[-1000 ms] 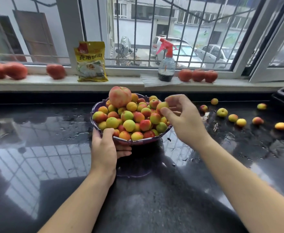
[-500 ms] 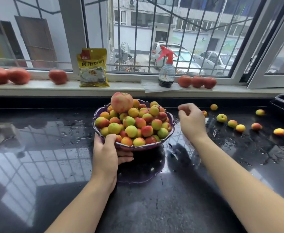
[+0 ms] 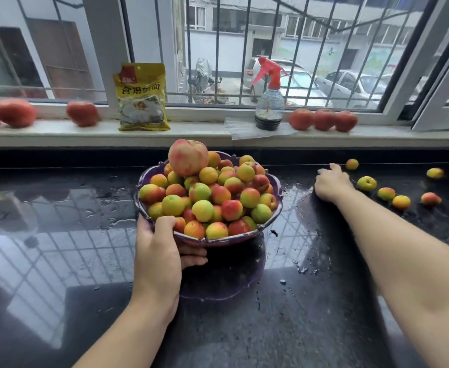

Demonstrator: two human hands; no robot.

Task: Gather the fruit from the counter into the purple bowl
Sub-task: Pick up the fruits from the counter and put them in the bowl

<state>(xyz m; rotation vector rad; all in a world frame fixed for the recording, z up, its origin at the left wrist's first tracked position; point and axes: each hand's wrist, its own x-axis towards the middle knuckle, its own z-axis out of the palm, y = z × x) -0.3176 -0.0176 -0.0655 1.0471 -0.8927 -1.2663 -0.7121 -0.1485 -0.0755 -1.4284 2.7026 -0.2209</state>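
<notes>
Fruit fills the purple bowl [image 3: 149,173] well above its scalloped rim, small apricots in green, yellow and red with 1 large peach [image 3: 188,156] perched on top at the back. The bowl sits near the middle of the wet black counter [image 3: 58,235]. The left hand [image 3: 159,251] grips its near-left rim, thumb hooked over the edge against the fruit and fingers curled underneath the bowl's wall. The right hand [image 3: 332,183] reaches out to the right of the bowl, palm down on or just over the counter near the back edge; its fingers point away from the camera and are partly hidden, so I cannot tell whether they pinch anything. Loose fruit still lies on the counter beyond that hand: a small orange apricot [image 3: 352,164] near the back edge just past the fingertips, a green one [image 3: 366,183] just beside the wrist, then 2 more [image 3: 386,193] [image 3: 401,202] close together, a reddish one [image 3: 431,199] farther right, and another [image 3: 435,173] near the back. On the windowsill [image 3: 204,134] stand a yellow packet [image 3: 141,98], a spray bottle [image 3: 269,102] with a red trigger, and rows of red tomatoes [image 3: 323,119] at both ends.
</notes>
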